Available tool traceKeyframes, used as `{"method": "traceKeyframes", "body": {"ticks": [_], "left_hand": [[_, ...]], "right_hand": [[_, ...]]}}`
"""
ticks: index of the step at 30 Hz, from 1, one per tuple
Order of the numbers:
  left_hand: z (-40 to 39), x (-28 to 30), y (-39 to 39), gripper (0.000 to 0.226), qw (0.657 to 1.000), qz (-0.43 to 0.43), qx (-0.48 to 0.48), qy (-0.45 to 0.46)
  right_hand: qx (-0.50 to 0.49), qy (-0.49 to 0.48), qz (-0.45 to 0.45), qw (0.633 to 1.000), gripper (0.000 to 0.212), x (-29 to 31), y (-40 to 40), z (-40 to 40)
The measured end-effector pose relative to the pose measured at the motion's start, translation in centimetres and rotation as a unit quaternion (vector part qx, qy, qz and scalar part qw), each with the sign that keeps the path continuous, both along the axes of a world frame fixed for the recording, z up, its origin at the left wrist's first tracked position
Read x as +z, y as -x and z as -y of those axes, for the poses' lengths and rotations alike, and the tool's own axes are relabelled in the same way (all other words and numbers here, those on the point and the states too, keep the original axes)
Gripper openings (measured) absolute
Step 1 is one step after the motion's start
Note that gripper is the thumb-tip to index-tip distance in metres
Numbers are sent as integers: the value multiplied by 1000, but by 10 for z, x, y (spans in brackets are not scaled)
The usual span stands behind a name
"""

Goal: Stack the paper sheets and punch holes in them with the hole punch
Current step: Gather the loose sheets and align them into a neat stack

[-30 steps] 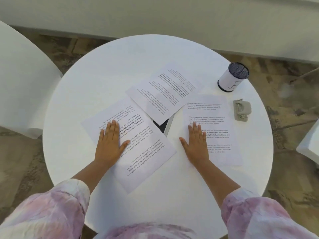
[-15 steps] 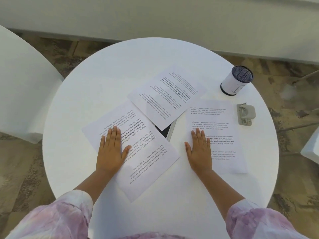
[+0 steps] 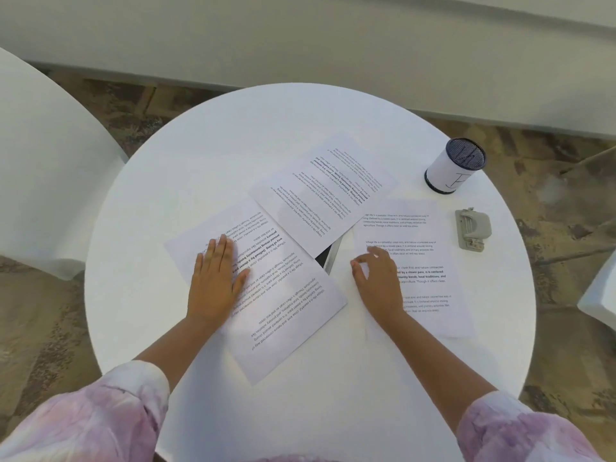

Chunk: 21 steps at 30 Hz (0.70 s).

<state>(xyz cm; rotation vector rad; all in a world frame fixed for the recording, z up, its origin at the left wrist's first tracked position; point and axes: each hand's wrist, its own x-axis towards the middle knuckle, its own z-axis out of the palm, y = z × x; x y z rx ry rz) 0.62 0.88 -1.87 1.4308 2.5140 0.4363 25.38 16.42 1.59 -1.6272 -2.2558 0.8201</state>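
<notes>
On the round white table (image 3: 166, 201), three printed sheets were spread unstacked, the left sheet (image 3: 286, 315) pressed flat under the left hand (image 3: 213, 281), the right hand (image 3: 376, 281) laid with fingers loosely curled on the right sheet (image 3: 423, 261), the hole punch (image 3: 473, 228) left near the right edge.

round white table (image 3: 206, 161), cylindrical cup (image 3: 454, 166), dark tablet (image 3: 328, 258).

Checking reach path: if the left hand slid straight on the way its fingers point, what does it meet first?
Probably nothing soon. The left hand lies flat on the left sheet, fingers pointing up-table; past that sheet's far edge only bare table shows. The middle sheet lies off to the right.
</notes>
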Motion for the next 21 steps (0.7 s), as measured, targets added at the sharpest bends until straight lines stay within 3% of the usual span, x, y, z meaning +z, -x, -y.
{"method": "traceKeyframes", "body": {"ticks": [6, 12, 16, 21], "left_hand": [[13, 6, -7, 71, 995, 42, 80, -29], [22, 9, -7, 66, 988, 14, 147, -51], [18, 14, -15, 86, 973, 37, 230, -5], [13, 13, -20, 86, 974, 27, 223, 30]], "right_hand": [[-117, 204, -83, 969, 50, 1, 39, -9], [-148, 247, -74, 955, 44, 2, 60, -16], [-181, 297, -85, 934, 43, 2, 71, -22], [-228, 323, -96, 913, 41, 4, 82, -24]]}}
